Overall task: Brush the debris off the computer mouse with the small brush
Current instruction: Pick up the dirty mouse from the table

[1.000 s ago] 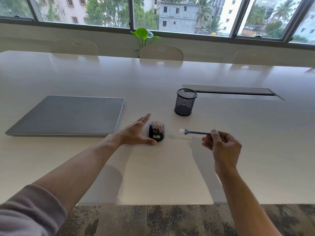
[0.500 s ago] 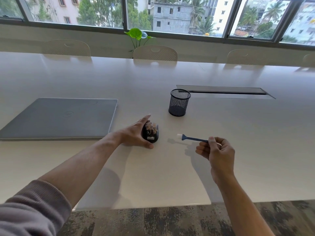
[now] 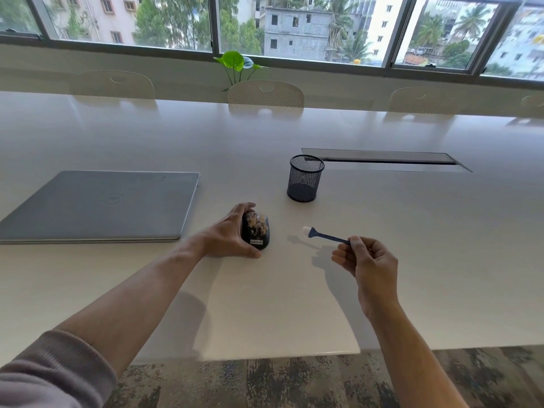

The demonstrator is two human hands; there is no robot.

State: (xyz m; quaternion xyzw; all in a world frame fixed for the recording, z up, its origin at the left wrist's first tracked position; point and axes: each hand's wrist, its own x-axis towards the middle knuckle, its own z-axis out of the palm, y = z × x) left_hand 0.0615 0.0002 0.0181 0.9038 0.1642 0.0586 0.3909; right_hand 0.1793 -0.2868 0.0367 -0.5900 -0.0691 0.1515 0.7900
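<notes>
White table [image 3: 382, 231] filled most of the view, chairs [image 3: 265, 95] lined its far edge under the windows [image 3: 294, 28]. Closed grey laptop [image 3: 100, 206] lay at left. Black mesh pen cup [image 3: 306, 182] stood upright past the hands, near the cable slot [image 3: 382, 160]. Left hand [image 3: 228, 235] curled round the left side of the black computer mouse [image 3: 255, 231], thumb at its near end, fingers over the far end; mouse sat on the table between laptop and brush, brownish debris [image 3: 256, 223] on top. Right hand [image 3: 366, 262] pinched the dark blue small brush [image 3: 325, 235] by its handle end, white bristles pointing left toward the mouse, apart from it, held above the table.
</notes>
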